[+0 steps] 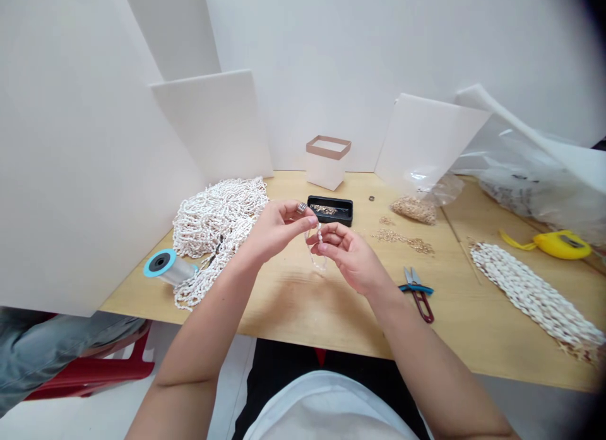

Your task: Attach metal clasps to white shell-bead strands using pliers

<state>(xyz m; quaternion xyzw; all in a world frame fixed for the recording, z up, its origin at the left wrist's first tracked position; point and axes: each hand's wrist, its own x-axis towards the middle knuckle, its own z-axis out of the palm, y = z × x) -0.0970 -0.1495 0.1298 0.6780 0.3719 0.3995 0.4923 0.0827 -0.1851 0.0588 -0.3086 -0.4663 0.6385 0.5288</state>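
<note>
My left grip [277, 230] is clenched on a small ribbed silver bead [302, 207] at the fingertips, and my right grip [349, 257] pinches a short strand of white shell beads [319, 235] on clear thread, held above the middle of the light wooden table [293, 307], near a black rectangular tray [341, 208].

- I can't see the silver bit [302, 207] by the left hand [277, 231] well; it may be a ring, but it's too small to tell.
- The right hand [348, 257] hides part of the bead string [319, 237].
- The gold bits [324, 209] in the black tray [331, 200] are too tiny for me to count.
- The plastic bag [534, 181] runs off the right edge.
</note>
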